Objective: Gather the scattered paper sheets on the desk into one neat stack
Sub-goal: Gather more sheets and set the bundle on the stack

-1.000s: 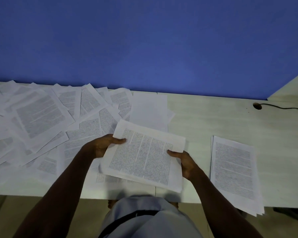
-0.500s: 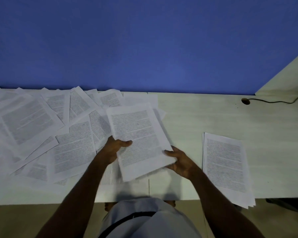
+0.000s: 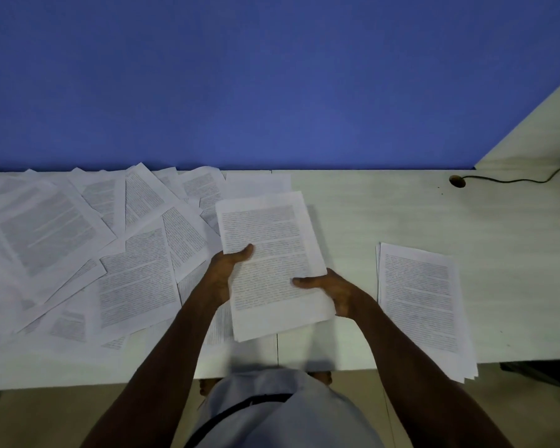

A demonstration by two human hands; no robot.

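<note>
Paper sheets (image 3: 274, 263) sit in our two hands as a small bundle, printed side up, held above the near middle of the desk (image 3: 385, 221) with the long edges running away from us and the whole bundle tilted a little to the left. Our left hand (image 3: 225, 273) grips the left edge about halfway down, thumb curled over the printed face and the fingers hidden underneath. Our right hand (image 3: 332, 291) holds the lower right edge the same way, thumb lying across the text and the rest of the fingers tucked below the paper (how many sheets the bundle holds we cannot tell, though several edges show at its bottom corner). To the left, the scattered sheets (image 3: 78, 247) cover the desk in an overlapping spread, lying at many angles, some reaching the back edge against the blue wall (image 3: 272, 85). To the right, well apart from the bundle, a stack (image 3: 424, 305) of printed pages lies flat, its near corner hanging over the front edge of the desk and its edges slightly fanned. Farther right, near the back, a dark cable (image 3: 514, 180) runs from a round hole (image 3: 457, 181) in the desktop toward the right border. Below the desk edge we see our light shirt (image 3: 272, 412) with a dark strap across it.
</note>
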